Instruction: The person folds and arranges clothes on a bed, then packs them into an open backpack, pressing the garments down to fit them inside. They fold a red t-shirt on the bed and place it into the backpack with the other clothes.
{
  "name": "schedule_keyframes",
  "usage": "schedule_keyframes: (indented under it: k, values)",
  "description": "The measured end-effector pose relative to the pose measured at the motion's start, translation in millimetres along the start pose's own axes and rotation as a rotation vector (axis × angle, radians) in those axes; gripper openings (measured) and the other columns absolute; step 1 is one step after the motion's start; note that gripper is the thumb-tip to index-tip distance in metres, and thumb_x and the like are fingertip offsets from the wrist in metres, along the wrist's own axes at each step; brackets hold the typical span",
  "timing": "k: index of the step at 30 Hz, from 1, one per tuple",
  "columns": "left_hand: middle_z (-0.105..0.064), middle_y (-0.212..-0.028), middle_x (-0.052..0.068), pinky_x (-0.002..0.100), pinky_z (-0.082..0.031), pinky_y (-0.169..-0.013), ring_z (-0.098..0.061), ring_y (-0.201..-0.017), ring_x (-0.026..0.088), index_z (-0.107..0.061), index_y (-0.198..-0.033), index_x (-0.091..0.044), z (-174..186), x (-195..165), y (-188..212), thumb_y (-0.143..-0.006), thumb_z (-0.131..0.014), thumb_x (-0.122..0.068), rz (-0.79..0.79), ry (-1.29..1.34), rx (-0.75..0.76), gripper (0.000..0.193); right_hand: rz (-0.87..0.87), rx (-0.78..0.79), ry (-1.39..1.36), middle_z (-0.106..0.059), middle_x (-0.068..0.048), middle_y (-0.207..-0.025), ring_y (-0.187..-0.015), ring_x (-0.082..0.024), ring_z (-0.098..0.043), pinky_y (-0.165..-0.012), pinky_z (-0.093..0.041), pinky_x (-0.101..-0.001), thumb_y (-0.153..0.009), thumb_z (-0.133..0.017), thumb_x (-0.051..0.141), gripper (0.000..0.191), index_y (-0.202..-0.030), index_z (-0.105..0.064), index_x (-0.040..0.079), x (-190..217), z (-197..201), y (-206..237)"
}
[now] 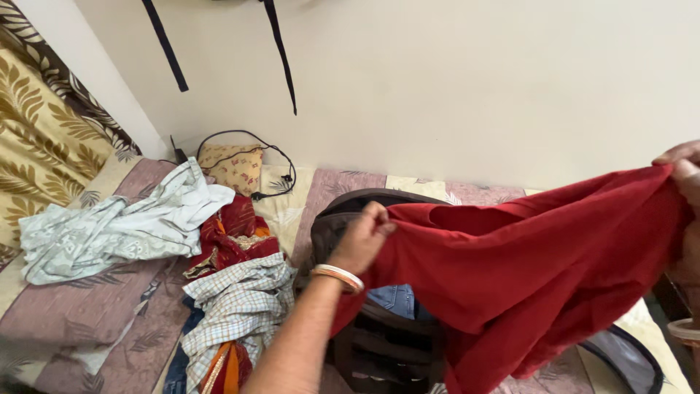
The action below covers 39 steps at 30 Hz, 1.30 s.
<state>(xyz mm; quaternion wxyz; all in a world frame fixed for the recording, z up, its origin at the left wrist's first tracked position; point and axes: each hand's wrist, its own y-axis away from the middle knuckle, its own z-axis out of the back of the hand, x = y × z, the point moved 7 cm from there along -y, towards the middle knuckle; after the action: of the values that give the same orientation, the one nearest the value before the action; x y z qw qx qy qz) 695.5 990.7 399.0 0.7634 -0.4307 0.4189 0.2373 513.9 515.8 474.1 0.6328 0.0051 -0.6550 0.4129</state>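
Red garment (532,270) hangs stretched between my hands: left hand (362,237) pinches one edge, right hand (682,179) grips the other, above an open bag (343,219).

- One head view, looking down and forward over the bed (109,306) toward the far wall (437,87).
- Close in: forearms fill the near edge.
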Motion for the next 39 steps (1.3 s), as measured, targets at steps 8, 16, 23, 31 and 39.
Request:
schedule_keyframes:
  k: [8, 16, 23, 31, 39]
  values:
    - [-0.069, -0.095, 0.001, 0.03, -0.052, -0.093, -0.064, -0.096, 0.016, -0.067, -0.098, -0.007, 80.8, 8.5, 8.3, -0.096, -0.074, -0.033, 0.181, 0.415, 0.025, 0.027, -0.183, 0.226, 0.142, -0.075, -0.016, -0.097, -0.086, -0.032, -0.075, -0.075, -0.06, -0.0384, -0.101, -0.062, 0.026, 0.025, -0.111, -0.075, 0.007, -88.1, -17.7, 55.7]
    - [-0.059, -0.134, 0.007, 0.046, -0.046, -0.098, -0.053, -0.123, 0.031, -0.073, -0.1, -0.017, 7.4, 105.1, 123.9, -0.055, -0.098, -0.028, 0.298, -0.733, 0.365, 0.052, -0.263, 0.928, 0.882, -0.079, -0.009, -0.107, -0.099, -0.027, -0.075, -0.086, -0.06, -0.0397, -0.081, -0.078, 0.034, 0.035, -0.112, -0.075, 0.017, -109.4, -91.9, 229.7]
    - [-0.069, -0.104, 0.004, 0.047, -0.051, -0.091, -0.063, -0.108, 0.028, -0.071, -0.091, -0.014, -8.4, 118.8, 136.0, -0.082, -0.081, -0.022, 0.084, -0.693, 0.15, 0.015, -0.232, 0.98, 0.831, -0.074, -0.002, -0.114, -0.1, -0.027, -0.074, -0.086, -0.058, -0.0417, -0.087, -0.071, 0.037, 0.028, -0.109, -0.073, 0.019, -45.4, -154.5, 256.8]
    - [-0.068, -0.095, 0.01, 0.043, -0.053, -0.089, -0.064, -0.098, 0.031, -0.069, -0.088, -0.007, -15.8, 118.4, 146.3, -0.074, -0.079, -0.017, 0.118, -0.693, 0.136, 0.02, 0.079, 0.851, 0.673, -0.066, -0.01, -0.11, -0.107, -0.034, -0.064, -0.091, -0.052, -0.0446, -0.08, -0.071, 0.022, 0.03, -0.11, -0.072, 0.013, -51.3, -176.3, 263.5]
    - [-0.066, -0.1, 0.013, 0.045, -0.053, -0.089, -0.062, -0.1, 0.035, -0.066, -0.091, -0.006, -22.4, 111.9, 158.5, -0.077, -0.075, -0.013, 0.077, -0.781, 0.081, 0.018, 0.169, 0.955, 0.678, -0.069, -0.007, -0.093, -0.099, -0.03, -0.063, -0.093, -0.051, -0.0443, -0.069, -0.081, 0.02, 0.023, -0.089, -0.073, 0.013, -53.6, -171.8, 273.9]
